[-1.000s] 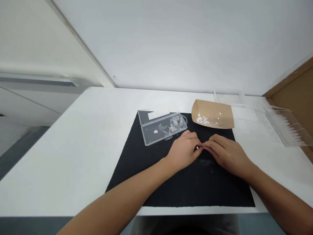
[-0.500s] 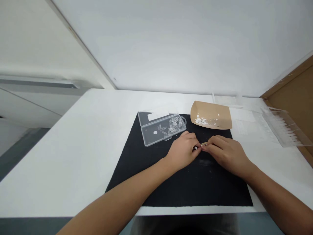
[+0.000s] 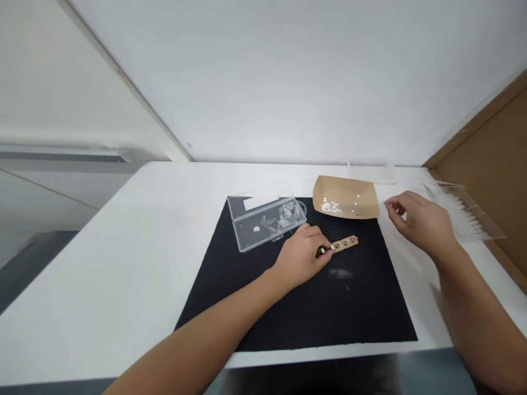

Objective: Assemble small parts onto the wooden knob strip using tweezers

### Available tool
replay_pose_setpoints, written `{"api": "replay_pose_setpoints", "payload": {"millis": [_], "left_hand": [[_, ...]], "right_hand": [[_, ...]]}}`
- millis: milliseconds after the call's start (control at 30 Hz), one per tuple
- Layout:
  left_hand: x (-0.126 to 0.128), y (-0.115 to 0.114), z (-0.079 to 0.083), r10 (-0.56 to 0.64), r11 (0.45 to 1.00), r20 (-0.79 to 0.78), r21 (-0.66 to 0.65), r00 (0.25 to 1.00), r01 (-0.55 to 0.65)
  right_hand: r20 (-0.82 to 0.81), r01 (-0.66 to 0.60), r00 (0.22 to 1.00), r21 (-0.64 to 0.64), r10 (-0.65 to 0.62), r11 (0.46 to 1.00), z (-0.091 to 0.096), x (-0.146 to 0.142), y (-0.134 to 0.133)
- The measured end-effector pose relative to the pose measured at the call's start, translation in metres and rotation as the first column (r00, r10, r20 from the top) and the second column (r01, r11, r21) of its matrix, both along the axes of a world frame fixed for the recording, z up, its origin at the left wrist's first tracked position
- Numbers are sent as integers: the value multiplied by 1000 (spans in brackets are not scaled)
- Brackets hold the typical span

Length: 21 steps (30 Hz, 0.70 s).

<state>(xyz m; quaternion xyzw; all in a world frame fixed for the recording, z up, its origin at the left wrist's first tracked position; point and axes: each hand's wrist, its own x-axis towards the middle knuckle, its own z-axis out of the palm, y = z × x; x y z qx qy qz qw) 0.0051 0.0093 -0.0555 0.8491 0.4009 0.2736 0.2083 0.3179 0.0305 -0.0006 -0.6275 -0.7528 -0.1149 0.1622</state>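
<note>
My left hand (image 3: 302,253) rests on the black mat (image 3: 288,307) and pinches the left end of a small wooden strip (image 3: 345,243) that carries a few small studs. My right hand (image 3: 420,222) hovers over the white table to the right of the brown paper tray (image 3: 362,193), fingers apart and empty as far as I can see. White flakes lie in the tray. A clear plastic box (image 3: 265,222) with several clear nail tips lies open just behind my left hand.
A clear acrylic rack (image 3: 469,214) with a row of white tips stands at the right, beside a brown board (image 3: 489,164). The white table (image 3: 123,263) ends at a wall behind and drops off at left and front.
My right hand let go of the strip and moved right and back, past the paper tray. My left hand keeps the strip's end. The view shifted slightly right.
</note>
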Motion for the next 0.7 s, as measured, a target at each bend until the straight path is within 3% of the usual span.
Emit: {"api": "replay_pose_setpoints", "payload": {"millis": [67,133,267,500,700], "left_hand": [[0,1,0,-3,1000,3,7,1000,3],[-1,1,0,-6,1000,4,16,1000,6],[-1,1,0,-5,1000,0,28,1000,5],[-2,2,0,-7,1000,14,23,1000,7],[-1,1,2,-10,1000,12,2,1000,10]], "right_hand": [[55,94,994,-54,-91,994,-1,18,6],[133,114,987,-167,-92,979,-3,36,12],[208,123,975,-229,-75,966,-5,58,20],[265,98,964,-295,-17,951,-13,64,27],[183,41,983,-347,25,937,-17,69,27]]}}
